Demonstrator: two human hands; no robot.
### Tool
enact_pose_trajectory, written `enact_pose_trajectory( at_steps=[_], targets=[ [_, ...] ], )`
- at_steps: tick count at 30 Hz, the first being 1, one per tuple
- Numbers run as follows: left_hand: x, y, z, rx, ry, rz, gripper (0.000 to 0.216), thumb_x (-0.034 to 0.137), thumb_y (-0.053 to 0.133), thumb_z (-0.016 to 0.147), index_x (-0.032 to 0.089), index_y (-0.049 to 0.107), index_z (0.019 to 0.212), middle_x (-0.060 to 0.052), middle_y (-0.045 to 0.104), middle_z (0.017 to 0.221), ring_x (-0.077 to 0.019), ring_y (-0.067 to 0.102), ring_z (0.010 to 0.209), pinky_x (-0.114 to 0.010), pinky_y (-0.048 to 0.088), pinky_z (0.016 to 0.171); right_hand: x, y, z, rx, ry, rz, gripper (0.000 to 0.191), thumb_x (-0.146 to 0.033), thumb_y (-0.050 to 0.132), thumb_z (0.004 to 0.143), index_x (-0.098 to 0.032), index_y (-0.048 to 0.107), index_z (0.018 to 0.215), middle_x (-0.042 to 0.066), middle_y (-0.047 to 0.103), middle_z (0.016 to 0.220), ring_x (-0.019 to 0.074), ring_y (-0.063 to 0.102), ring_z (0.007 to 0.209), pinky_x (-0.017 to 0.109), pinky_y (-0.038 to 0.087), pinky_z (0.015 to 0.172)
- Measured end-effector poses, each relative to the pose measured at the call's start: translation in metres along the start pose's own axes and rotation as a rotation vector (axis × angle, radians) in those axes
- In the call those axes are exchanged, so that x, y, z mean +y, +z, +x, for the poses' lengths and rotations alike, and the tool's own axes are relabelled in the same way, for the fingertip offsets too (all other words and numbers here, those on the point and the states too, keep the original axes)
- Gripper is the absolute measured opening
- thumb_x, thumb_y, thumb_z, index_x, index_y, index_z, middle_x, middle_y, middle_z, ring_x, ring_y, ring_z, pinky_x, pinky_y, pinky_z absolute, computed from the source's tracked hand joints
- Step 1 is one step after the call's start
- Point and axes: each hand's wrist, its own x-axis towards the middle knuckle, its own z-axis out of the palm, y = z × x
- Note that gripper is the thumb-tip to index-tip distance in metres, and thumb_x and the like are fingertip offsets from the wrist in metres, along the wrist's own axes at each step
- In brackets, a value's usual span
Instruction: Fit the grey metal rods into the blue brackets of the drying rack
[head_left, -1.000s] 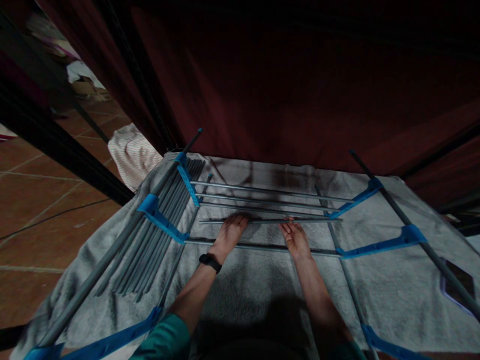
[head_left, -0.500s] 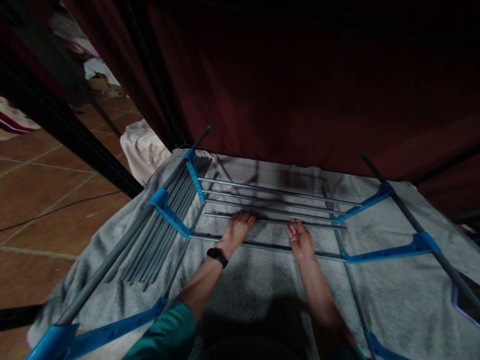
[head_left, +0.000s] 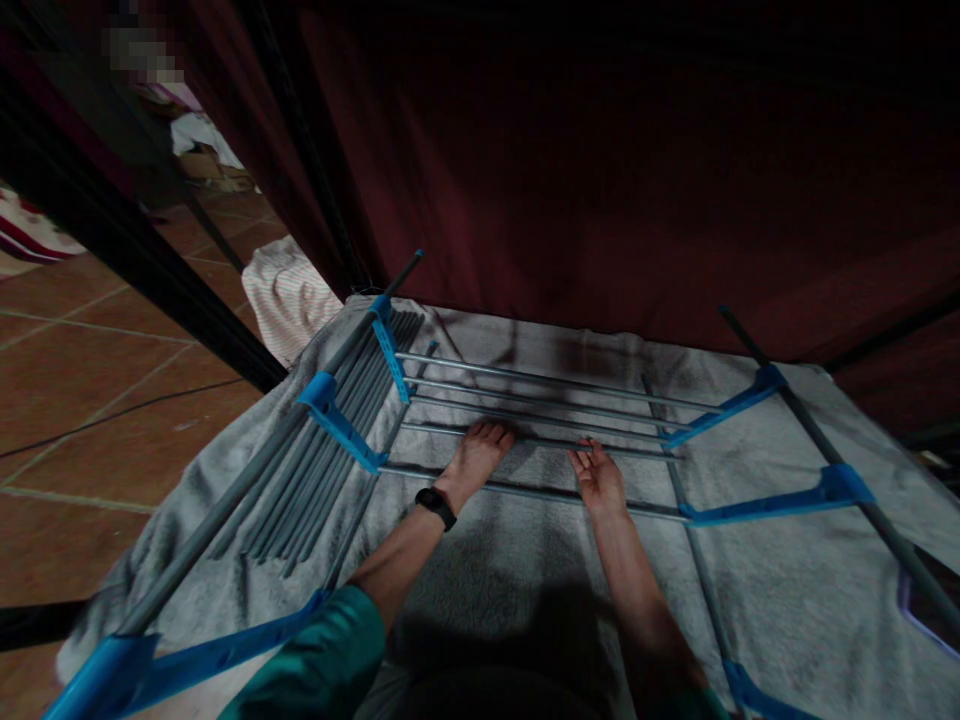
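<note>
A thin grey metal rod (head_left: 546, 443) lies crosswise between the two sides of a rack frame, held by both hands. My left hand (head_left: 478, 455) wraps its fingers over the rod left of its middle. My right hand (head_left: 598, 478) pinches it farther right, palm partly turned up. Blue plastic brackets (head_left: 341, 435) join the grey uprights on the left, with a matching bracket (head_left: 780, 497) on the right. Several crossbars (head_left: 525, 402) span the frame beyond the held rod, and another crossbar (head_left: 536, 491) runs nearer me, beneath my wrists.
Several loose grey tubes (head_left: 322, 450) lie side by side at the left, partly behind an upright. A grey fleece blanket (head_left: 510, 580) covers the surface. A dark red curtain (head_left: 600, 200) hangs behind. At the right edge lies a phone-like object (head_left: 926, 600).
The held rod has slid slightly left; its right end now sits close to the right lower tube instead of sticking out past it. Both hands keep nearly the same positions.
</note>
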Motion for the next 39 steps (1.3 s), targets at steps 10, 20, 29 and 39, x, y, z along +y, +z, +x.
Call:
enact_pose_trajectory(
  at_steps=[10, 20, 29, 39],
  targets=[
    [-0.001, 0.001, 0.001, 0.018, -0.030, 0.015, 0.028, 0.006, 0.048, 0.090, 0.019, 0.063, 0.110, -0.009, 0.065, 0.102, -0.0236, 0.058, 0.098, -0.042, 0.041, 0.093, -0.007, -0.008, 0.004, 0.003, 0.007, -0.038, 0.007, -0.021, 0.062, 0.086, -0.022, 0.063, 0.079, 0.000, 0.071, 0.080, 0.0140, 0.070, 0.081, 0.041, 0.057, 0.095],
    [0.001, 0.002, -0.001, 0.092, -0.088, -0.023, 0.039, 0.006, 0.045, 0.089, 0.019, 0.059, 0.123, -0.013, 0.060, 0.127, -0.0272, 0.052, 0.119, -0.046, 0.040, 0.102, -0.036, -0.035, 0.001, 0.004, -0.075, 0.003, 0.008, -0.019, 0.062, 0.087, -0.021, 0.063, 0.080, -0.001, 0.071, 0.083, 0.0142, 0.071, 0.086, 0.045, 0.052, 0.102],
    [-0.008, 0.015, -0.018, 0.634, -0.878, -0.997, 0.018, 0.036, 0.058, 0.088, 0.020, 0.057, 0.082, -0.005, 0.059, 0.080, -0.0210, 0.060, 0.079, -0.041, 0.053, 0.081, -0.033, -0.030, 0.004, 0.043, -0.093, 0.061, 0.015, -0.017, 0.057, 0.091, -0.021, 0.065, 0.079, -0.001, 0.071, 0.080, 0.0133, 0.070, 0.085, 0.043, 0.053, 0.101],
    [-0.027, 0.010, -0.013, 0.833, -1.245, -1.994, 0.012, 0.019, 0.059, 0.090, 0.018, 0.053, 0.080, 0.001, 0.066, 0.075, -0.0089, 0.065, 0.065, -0.028, 0.057, 0.077, -0.032, -0.028, 0.003, 0.015, -0.088, 0.051, 0.008, -0.020, 0.063, 0.088, -0.021, 0.064, 0.079, -0.001, 0.073, 0.082, 0.0141, 0.071, 0.086, 0.043, 0.055, 0.097]
  ],
)
